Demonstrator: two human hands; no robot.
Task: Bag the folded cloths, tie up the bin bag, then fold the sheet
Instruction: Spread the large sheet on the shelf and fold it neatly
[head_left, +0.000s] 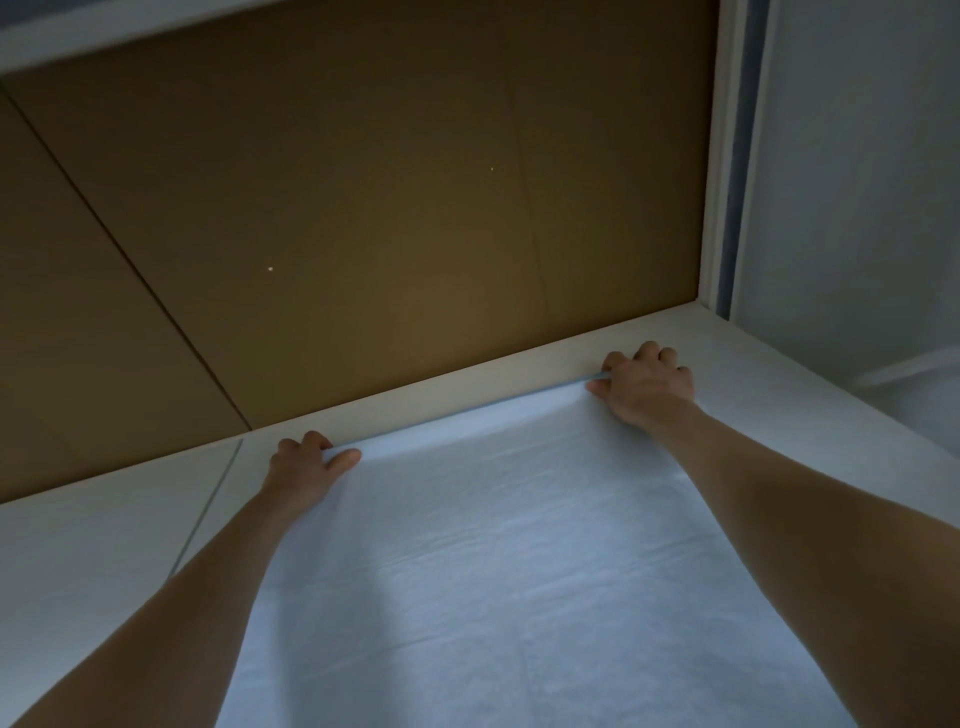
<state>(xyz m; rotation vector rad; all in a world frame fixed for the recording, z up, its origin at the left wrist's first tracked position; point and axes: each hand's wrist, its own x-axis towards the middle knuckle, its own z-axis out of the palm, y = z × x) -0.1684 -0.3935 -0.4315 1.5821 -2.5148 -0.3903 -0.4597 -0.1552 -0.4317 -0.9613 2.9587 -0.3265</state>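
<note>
While the creased pale sheet (519, 545) lies flat, left hand (306, 467) and right hand (644, 387) pinch its far hem

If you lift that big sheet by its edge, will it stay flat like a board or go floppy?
Probably floppy: the sheet shows soft creases, and its edge dips between the left hand and right hand pinching it. It looks thin, so likely light for its size. It would likely drape, not roll or tip.
</note>
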